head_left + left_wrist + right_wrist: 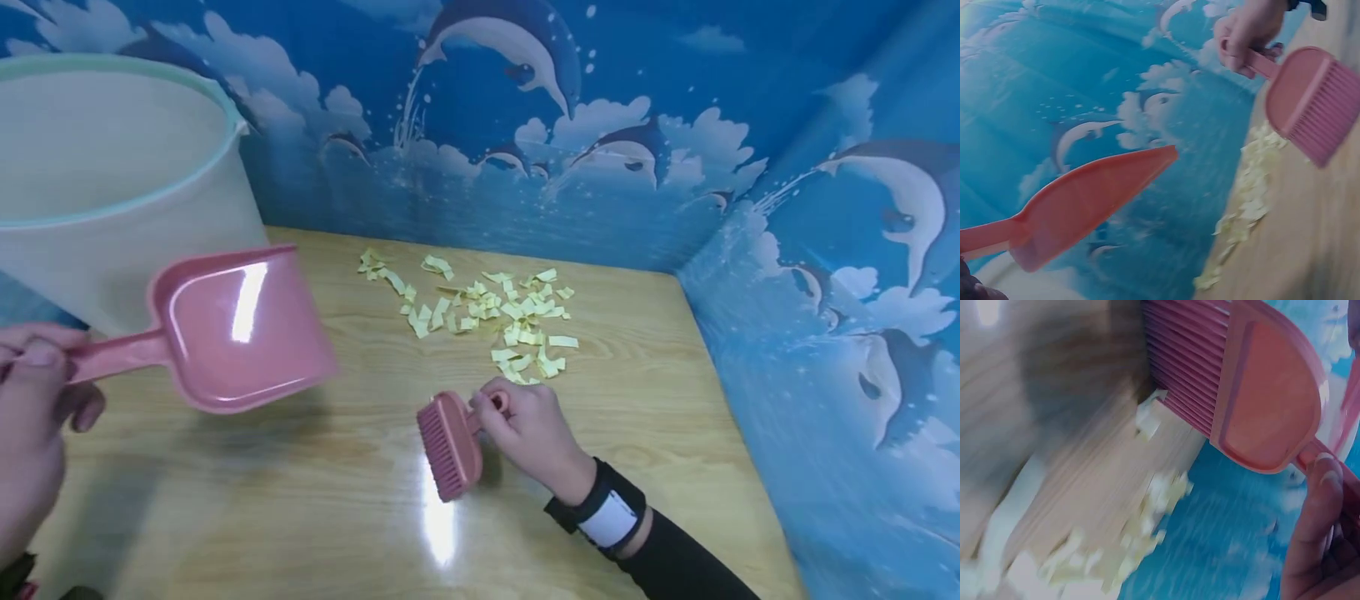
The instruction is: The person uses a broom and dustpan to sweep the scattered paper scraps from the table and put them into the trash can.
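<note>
My left hand [37,408] grips the handle of a pink dustpan [240,325], held up at the left in front of the bin. The pan's tray bears nothing and its flat lip points right. In my right hand [528,425] is the handle of a small pink brush [450,446], its bristles turned toward the left. Scraps of pale yellow paper [517,312] lie scattered on the table beyond the brush. The right wrist view shows the brush bristles [1188,356] close up, with one paper scrap [1149,415] beside their ends.
A large whitish bin [150,250] with a pale green rim stands at the back left. The wooden table [360,517] meets a blue dolphin-print sheet [465,200] at the back and another side of it on the right.
</note>
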Motion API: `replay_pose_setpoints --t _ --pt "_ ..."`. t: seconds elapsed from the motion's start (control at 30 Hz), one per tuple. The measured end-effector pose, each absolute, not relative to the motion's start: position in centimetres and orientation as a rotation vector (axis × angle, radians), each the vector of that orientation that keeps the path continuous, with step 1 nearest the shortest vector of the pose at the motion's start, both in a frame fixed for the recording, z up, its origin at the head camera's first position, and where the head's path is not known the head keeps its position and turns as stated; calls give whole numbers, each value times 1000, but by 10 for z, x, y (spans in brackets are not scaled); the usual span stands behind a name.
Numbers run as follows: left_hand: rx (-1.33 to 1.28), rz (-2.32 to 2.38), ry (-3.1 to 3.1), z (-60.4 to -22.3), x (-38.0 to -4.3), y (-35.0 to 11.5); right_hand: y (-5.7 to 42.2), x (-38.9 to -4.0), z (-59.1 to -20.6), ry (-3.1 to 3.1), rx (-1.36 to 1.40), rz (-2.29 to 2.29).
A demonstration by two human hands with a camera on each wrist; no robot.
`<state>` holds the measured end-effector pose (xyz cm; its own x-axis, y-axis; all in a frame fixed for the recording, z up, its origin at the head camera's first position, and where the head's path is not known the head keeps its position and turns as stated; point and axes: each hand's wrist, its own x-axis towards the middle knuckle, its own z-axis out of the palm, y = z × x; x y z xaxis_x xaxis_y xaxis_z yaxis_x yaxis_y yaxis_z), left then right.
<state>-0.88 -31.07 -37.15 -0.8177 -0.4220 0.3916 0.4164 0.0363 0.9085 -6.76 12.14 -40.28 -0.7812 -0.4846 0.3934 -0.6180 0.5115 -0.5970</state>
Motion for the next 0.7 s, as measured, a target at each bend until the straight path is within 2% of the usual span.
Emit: replay_pose_setpoints --t 0.17,0.37,0.53,0.7 --pt "-31 -1874 -1842 -375 -6 -281 159 -68 -398 -2622 781 1030" --pt "67 -1551 -2277 -391 -6 -269 181 -71 -387 -2634 697 936" --pt "75 -1488 -2418 -403 -5 -257 174 -78 -375 -2547 721 1064" --pt "86 -1548 -2470 -415 -6 -248 147 -90 -379 -2474 817 1171"
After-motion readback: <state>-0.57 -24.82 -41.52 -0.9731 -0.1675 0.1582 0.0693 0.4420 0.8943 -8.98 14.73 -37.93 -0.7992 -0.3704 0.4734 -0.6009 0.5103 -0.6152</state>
